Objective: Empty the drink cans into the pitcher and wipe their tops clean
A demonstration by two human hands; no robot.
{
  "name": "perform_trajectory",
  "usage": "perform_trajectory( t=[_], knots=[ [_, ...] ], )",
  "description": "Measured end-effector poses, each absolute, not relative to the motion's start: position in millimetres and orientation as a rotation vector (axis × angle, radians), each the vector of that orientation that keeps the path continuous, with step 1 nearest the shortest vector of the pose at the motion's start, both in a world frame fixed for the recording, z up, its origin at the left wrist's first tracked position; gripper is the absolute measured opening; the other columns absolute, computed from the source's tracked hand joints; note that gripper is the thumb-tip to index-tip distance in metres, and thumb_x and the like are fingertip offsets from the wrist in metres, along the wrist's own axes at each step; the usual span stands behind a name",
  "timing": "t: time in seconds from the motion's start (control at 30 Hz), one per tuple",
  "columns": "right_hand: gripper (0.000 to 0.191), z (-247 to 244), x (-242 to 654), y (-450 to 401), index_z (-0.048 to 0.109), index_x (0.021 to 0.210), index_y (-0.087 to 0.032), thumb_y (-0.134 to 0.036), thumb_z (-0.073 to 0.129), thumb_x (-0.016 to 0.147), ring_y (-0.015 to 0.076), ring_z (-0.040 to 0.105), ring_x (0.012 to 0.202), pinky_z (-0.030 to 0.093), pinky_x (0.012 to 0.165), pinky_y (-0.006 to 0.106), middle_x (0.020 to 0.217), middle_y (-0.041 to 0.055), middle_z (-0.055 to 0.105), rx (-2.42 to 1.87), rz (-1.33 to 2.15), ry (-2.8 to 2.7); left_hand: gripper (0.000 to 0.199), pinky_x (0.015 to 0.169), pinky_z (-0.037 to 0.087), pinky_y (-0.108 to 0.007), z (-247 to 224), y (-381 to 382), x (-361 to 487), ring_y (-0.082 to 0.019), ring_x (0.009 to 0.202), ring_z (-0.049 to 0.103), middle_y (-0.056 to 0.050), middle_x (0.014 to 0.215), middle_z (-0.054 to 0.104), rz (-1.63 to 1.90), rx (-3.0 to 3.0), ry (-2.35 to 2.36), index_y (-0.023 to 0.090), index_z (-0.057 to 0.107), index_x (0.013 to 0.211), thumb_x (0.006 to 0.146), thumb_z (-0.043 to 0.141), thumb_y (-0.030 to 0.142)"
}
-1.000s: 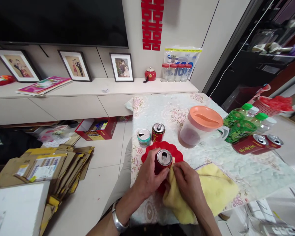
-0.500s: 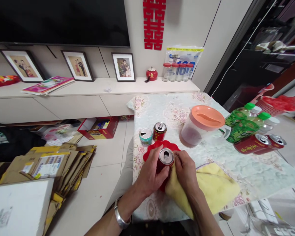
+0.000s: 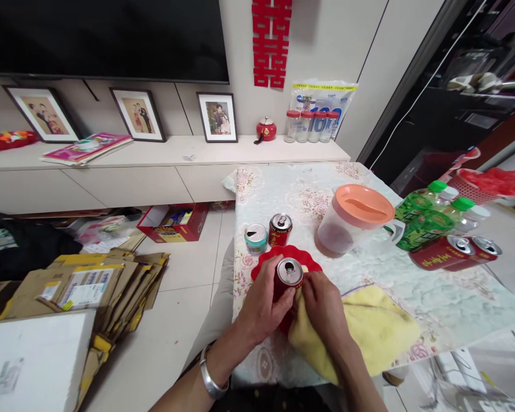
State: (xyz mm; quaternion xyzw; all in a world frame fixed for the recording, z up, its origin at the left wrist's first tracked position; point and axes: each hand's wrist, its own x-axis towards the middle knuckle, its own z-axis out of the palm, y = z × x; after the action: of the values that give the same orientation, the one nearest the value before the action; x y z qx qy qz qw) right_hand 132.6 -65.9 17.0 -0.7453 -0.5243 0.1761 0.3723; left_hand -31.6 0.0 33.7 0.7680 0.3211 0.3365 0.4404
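An opened red can (image 3: 289,273) stands upright in my left hand (image 3: 261,303), whose fingers and thumb wrap round it. Beneath it is a red scalloped dish (image 3: 283,252), partly hidden by my hands. My right hand (image 3: 326,306) pinches a bunched part of a yellow cloth (image 3: 375,326) against the can's right side. The rest of the cloth spreads over the table to the right, under my right wrist. Just behind the dish stand a teal can (image 3: 256,239) and another red can (image 3: 280,230), both upright.
On the flowered tablecloth (image 3: 292,189) stands a pitcher with an orange lid (image 3: 352,220). Green-labelled bottles (image 3: 429,223) and two red cans lying down (image 3: 446,252) are at the right. Flattened cardboard (image 3: 124,292) and a red box (image 3: 175,226) lie on the floor at left.
My right hand's fingers have shifted slightly at the can's side, along with the cloth. The left hand still holds the can in nearly the same spot.
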Motion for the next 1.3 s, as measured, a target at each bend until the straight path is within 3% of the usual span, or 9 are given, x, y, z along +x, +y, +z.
perform_trajectory(
  t=[0.17, 0.33, 0.5, 0.67, 0.83, 1.0, 1.2, 1.3],
  knots=[
    [0.031, 31.3, 125.8, -85.2, 0.07, 0.099, -0.02, -0.046, 0.053, 0.101, 0.0188, 0.067, 0.077, 0.053, 0.07, 0.029, 0.086, 0.004, 0.073, -1.733, 0.516, -1.1, 0.05, 0.108, 0.05, -0.055, 35.3, -2.0, -27.9, -0.032, 0.127, 0.061, -0.016, 0.136, 0.061, 0.858, 1.85, 0.818, 0.021, 0.042, 0.139, 0.094, 0.063, 0.028],
    [0.021, 39.5, 120.4, -81.7, 0.071, 0.108, -0.021, -0.034, 0.058, 0.099, 0.0185, 0.067, 0.091, 0.053, 0.082, 0.031, 0.099, 0.0045, 0.072, -1.597, 0.295, -1.159, 0.05, 0.104, 0.051, -0.054, 38.5, -1.2, -27.6, -0.032, 0.123, 0.063, -0.015, 0.135, 0.062, 0.807, 1.811, 0.846, 0.021, 0.043, 0.136, 0.093, 0.065, 0.033],
    [0.028, 25.9, 129.8, -64.5, 0.072, 0.113, -0.02, -0.031, 0.049, 0.102, 0.0197, 0.067, 0.095, 0.053, 0.084, 0.034, 0.102, 0.0069, 0.071, -1.686, 0.274, -1.235, 0.053, 0.107, 0.05, -0.054, 38.4, 0.2, -29.1, -0.032, 0.126, 0.061, -0.015, 0.138, 0.061, 0.809, 1.838, 0.862, 0.022, 0.044, 0.138, 0.09, 0.066, 0.03],
    [0.03, 13.1, 137.7, -57.5, 0.073, 0.105, -0.02, -0.03, 0.045, 0.1, 0.021, 0.066, 0.091, 0.053, 0.081, 0.034, 0.097, 0.0077, 0.071, -1.773, 0.352, -1.345, 0.065, 0.117, 0.042, -0.056, 33.3, 1.5, -29.1, -0.034, 0.143, 0.049, -0.016, 0.152, 0.05, 0.852, 1.905, 0.793, 0.023, 0.037, 0.151, 0.093, 0.066, 0.03],
    [0.017, 8.4, 137.0, -56.9, 0.068, 0.084, -0.021, -0.019, 0.051, 0.089, 0.0185, 0.061, 0.075, 0.046, 0.067, 0.028, 0.083, 0.0053, 0.064, -1.874, 0.408, -1.429, 0.065, 0.119, 0.04, -0.058, 32.5, 3.4, -28.1, -0.034, 0.142, 0.048, -0.015, 0.149, 0.051, 0.843, 1.92, 0.767, 0.026, 0.039, 0.152, 0.095, 0.067, 0.034],
    [0.014, 8.4, 133.6, -56.4, 0.068, 0.082, -0.019, -0.012, 0.055, 0.078, 0.0168, 0.055, 0.066, 0.037, 0.061, 0.027, 0.079, 0.0051, 0.061, -1.942, 0.455, -1.447, 0.066, 0.118, 0.04, -0.057, 32.2, 3.1, -28.6, -0.034, 0.139, 0.049, -0.014, 0.146, 0.052, 0.843, 1.932, 0.767, 0.027, 0.039, 0.153, 0.095, 0.069, 0.038],
    [0.026, 21.4, 130.5, -70.8, 0.069, 0.09, -0.019, -0.029, 0.046, 0.098, 0.0197, 0.066, 0.079, 0.049, 0.072, 0.03, 0.088, 0.0071, 0.071, -1.891, 0.49, -1.325, 0.069, 0.116, 0.041, -0.056, 31.6, 3.0, -27.1, -0.033, 0.135, 0.05, -0.013, 0.142, 0.051, 0.862, 1.903, 0.808, 0.029, 0.037, 0.155, 0.095, 0.068, 0.045],
    [0.029, 29.2, 127.6, -82.4, 0.071, 0.097, -0.019, -0.042, 0.054, 0.099, 0.0183, 0.067, 0.075, 0.052, 0.07, 0.029, 0.087, 0.0044, 0.073, -1.756, 0.546, -1.153, 0.073, 0.114, 0.044, -0.055, 31.0, 5.0, -25.1, -0.034, 0.132, 0.052, -0.013, 0.136, 0.053, 0.849, 1.876, 0.844, 0.029, 0.042, 0.154, 0.092, 0.069, 0.056]
  ],
)
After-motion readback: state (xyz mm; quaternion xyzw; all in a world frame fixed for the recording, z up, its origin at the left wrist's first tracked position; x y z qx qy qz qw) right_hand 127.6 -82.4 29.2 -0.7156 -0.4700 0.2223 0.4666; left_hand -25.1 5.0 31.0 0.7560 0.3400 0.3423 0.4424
